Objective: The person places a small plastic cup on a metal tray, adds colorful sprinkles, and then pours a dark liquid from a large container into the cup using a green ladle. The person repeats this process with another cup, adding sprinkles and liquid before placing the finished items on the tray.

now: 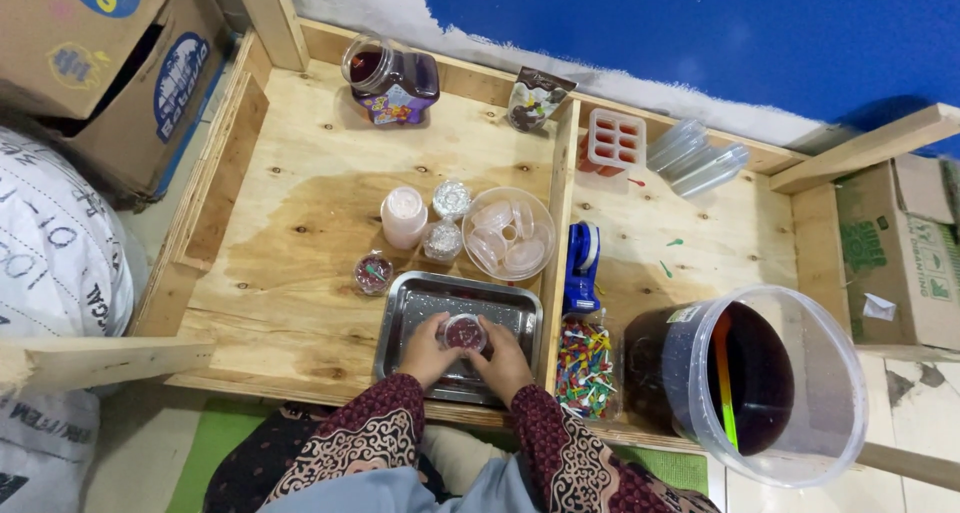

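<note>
Working from the left edge of the wooden table (300, 213): cardboard boxes (100, 63) and a white sack (55, 243) sit off that side. A dark jar (392, 78) lies tipped at the back edge. Mid-table, a small filled cup (373, 273), a stack of pink cups (403, 216) and two foil-topped cups (447, 220) stand beside a clear bowl of lids (508, 233). At the front edge, your left hand (430, 351) and right hand (503, 361) curl from either side around a small round cup of dark red filling (463, 331), fingers closed on its rim, over the metal tray (420, 298). Right of the divider: blue tape dispenser (581, 256), bag of coloured picks (587, 358), red mould (612, 143), clear sleeves (697, 158). A large bucket of dark liquid (760, 378) occupies the front right corner.
</note>
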